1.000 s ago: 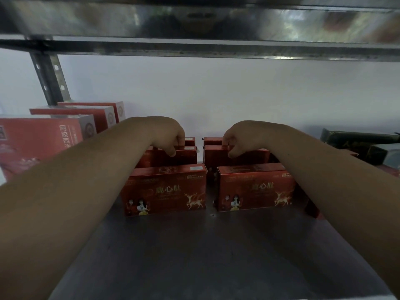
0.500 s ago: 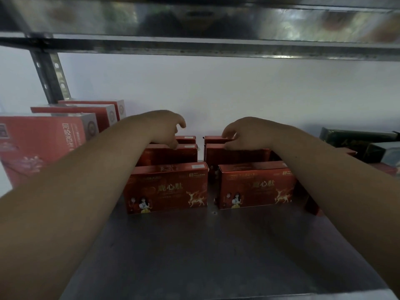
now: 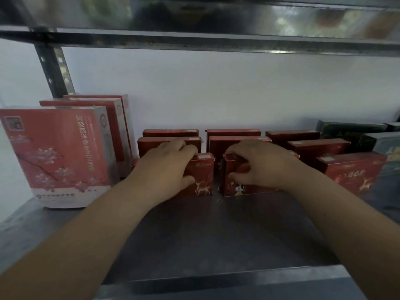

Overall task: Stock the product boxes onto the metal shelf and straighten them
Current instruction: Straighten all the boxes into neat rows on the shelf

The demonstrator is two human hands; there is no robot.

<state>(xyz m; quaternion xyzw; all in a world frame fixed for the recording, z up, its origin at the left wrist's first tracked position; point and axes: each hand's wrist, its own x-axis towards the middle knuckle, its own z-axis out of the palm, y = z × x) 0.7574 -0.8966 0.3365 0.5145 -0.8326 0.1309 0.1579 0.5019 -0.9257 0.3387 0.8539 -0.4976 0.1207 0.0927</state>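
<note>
The left hand point(image 3: 171, 167) is curled over the front left deer box point(image 3: 202, 177), fingers wrapped across its top edge and thumb pressed on its front face, so it grips the box. Just to the right of that box, across a narrow gap, the right hand point(image 3: 257, 167) grips the front right deer box point(image 3: 230, 187) the same way, fingers over the top and thumb on the face. Both boxes stand upright on the metal shelf point(image 3: 216, 239), set back from its front lip, faces toward the camera.

Directly behind the front left deer box stand two more red boxes point(image 3: 171, 133), one after the other, reaching toward the white wall point(image 3: 216, 87). Behind and to the right of it, a matching pair of red boxes point(image 3: 233, 132) backs the one in the right hand. Farther right of it, a third row of red boxes point(image 3: 352, 172) runs at a slant from front to back. Farthest right of it are dark green boxes point(image 3: 350, 131), blurred at the frame edge.

To the left of the front left deer box stands a tall pink box point(image 3: 58, 156) with blossom print, upright, with two similar boxes point(image 3: 86, 103) lined up behind it. Above and left of it rises the perforated upright post point(image 3: 55, 68), and overhead runs the upper shelf point(image 3: 194, 16).
</note>
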